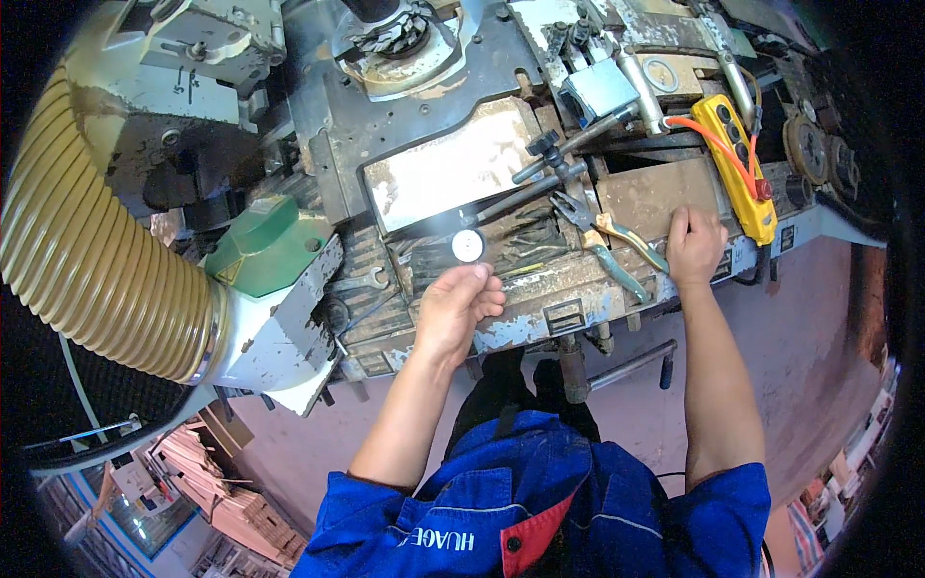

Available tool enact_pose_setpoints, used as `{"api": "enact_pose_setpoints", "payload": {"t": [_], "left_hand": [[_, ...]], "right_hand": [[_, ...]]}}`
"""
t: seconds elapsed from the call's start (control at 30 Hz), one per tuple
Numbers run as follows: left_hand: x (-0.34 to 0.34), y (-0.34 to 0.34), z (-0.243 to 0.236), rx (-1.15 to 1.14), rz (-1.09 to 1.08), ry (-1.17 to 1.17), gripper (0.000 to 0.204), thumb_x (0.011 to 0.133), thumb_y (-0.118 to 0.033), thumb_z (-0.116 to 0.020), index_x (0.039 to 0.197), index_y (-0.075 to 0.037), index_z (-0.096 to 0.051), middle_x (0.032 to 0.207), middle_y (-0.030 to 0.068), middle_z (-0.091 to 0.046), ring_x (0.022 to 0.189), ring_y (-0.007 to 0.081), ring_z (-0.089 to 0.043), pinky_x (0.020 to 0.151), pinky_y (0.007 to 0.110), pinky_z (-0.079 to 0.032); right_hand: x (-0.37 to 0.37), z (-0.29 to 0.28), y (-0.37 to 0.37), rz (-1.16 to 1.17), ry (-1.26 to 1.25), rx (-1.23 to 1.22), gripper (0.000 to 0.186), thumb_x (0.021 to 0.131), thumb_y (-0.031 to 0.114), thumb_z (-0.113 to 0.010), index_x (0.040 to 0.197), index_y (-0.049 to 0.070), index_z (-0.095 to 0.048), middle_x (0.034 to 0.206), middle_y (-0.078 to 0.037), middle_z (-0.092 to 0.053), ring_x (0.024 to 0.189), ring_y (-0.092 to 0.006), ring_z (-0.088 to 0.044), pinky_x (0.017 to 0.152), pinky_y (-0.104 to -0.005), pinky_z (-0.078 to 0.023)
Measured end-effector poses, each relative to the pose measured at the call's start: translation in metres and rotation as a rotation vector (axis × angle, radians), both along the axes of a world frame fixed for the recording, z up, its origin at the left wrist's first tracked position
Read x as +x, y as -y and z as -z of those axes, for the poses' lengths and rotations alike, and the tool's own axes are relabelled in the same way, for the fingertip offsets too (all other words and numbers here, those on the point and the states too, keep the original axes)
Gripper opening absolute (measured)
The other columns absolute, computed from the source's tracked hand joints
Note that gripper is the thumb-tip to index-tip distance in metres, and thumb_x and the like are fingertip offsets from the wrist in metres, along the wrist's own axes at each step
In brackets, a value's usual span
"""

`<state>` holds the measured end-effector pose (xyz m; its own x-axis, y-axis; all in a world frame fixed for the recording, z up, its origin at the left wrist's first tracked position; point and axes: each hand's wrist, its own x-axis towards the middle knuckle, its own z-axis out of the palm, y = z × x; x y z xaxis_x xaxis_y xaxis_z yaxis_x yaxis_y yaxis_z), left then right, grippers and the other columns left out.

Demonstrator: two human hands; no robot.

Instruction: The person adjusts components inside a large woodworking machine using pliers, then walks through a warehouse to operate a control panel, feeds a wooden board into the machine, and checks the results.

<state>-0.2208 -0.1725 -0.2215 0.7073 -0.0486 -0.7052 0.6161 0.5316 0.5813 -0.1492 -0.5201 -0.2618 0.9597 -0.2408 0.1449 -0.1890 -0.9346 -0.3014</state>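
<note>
Just below a round white-faced dial gauge [468,247] is my left hand [457,306], its fingers curled and the thumb against the lower rim. The gauge sits at the end of a dark metal rod [517,200] with a black clamp knob [545,147]. My right hand [698,245] is closed in a fist and rests on the machine's front edge, beside a brown plate [655,197]. Between the hands lie two pairs of pliers: one with green handles [618,271], the other with cream and blue-green handles [631,239]. The right palm is hidden.
A yellow pendant control box [735,169] with an orange cord lies right of my right hand. At left are a ribbed yellowish hose [106,241], a green cover [265,246] and a wrench [358,281]. A toothed cutter head [393,37] stands at the back, above the metal table.
</note>
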Motion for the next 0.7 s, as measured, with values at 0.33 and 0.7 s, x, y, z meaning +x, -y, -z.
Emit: {"api": "enact_pose_setpoints", "payload": {"t": [0.33,0.7], "left_hand": [[-0.004,0.0,0.0,0.038,0.051,-0.012,0.017,0.097,-0.018,-0.063,0.103,-0.001,-0.066,0.09,0.0095,-0.07,0.077,0.019,-0.069,0.07,0.032,-0.059],[0.04,-0.007,-0.007,-0.092,-0.127,0.065,0.035,0.099,-0.027,-0.051,0.12,0.001,-0.054,0.109,0.0148,-0.063,0.097,0.0276,-0.064,0.082,0.04,-0.055]], "right_hand": [[0.0,-0.002,-0.001,0.018,-0.035,-0.007,0.026,0.095,0.026,-0.053,0.087,0.007,-0.069,0.091,-0.01,-0.068,0.094,-0.0301,-0.06,0.084,-0.042,-0.042],[0.002,-0.006,-0.002,-0.003,-0.057,-0.052,0.026,0.095,0.026,-0.053,0.086,0.007,-0.068,0.086,-0.012,-0.066,0.091,-0.0325,-0.059,0.082,-0.0433,-0.041]]}}
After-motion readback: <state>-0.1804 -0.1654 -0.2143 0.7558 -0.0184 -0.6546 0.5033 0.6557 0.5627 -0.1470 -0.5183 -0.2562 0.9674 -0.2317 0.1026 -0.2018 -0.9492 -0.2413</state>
